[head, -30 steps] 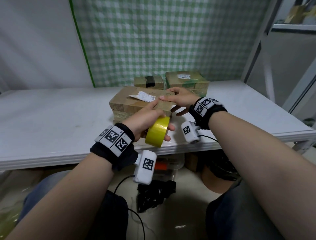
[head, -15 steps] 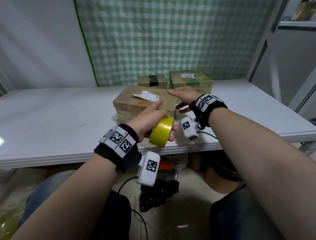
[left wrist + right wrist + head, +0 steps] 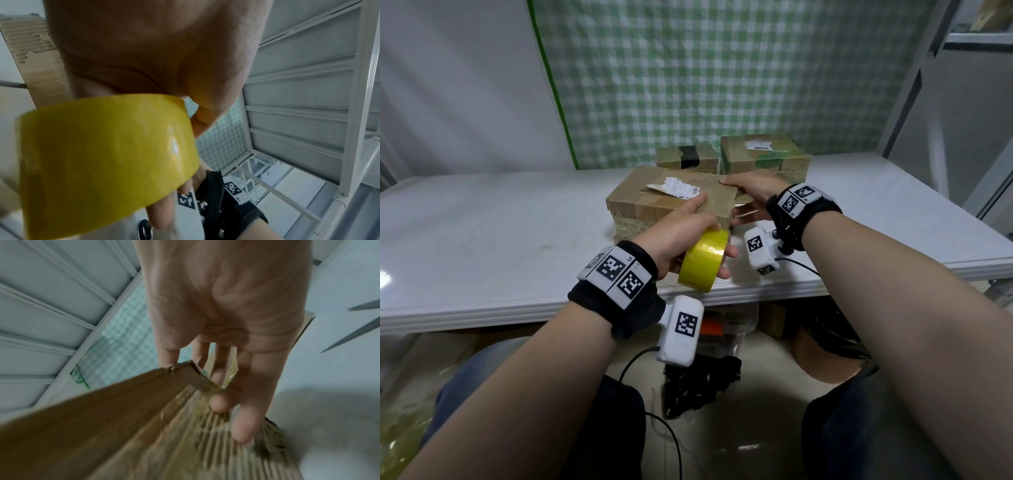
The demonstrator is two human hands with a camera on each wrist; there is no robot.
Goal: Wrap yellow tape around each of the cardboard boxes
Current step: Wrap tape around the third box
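Observation:
A brown cardboard box (image 3: 654, 198) with a torn white label lies on a second box (image 3: 631, 228) near the table's front edge. My left hand (image 3: 678, 233) grips a roll of yellow tape (image 3: 703, 262) at the box's front right corner, its thumb lying on the box top. In the left wrist view the yellow tape (image 3: 107, 162) fills the frame under my left hand (image 3: 154, 48). My right hand (image 3: 751, 190) holds the box's right end. In the right wrist view my right hand (image 3: 236, 321) has its thumb above the cardboard box (image 3: 123, 426) and its fingers down the end face.
Two more cardboard boxes stand behind: a small one with black tape (image 3: 686, 157) and a larger one (image 3: 765, 156) with a label. The white table (image 3: 482, 240) reaches left and right. A metal shelf frame (image 3: 914, 85) rises at the right. Bags and cables lie beneath the table.
My right hand has slid from the box top to its right end. My left hand stays with the tape roll at the front corner. The camera has shifted slightly.

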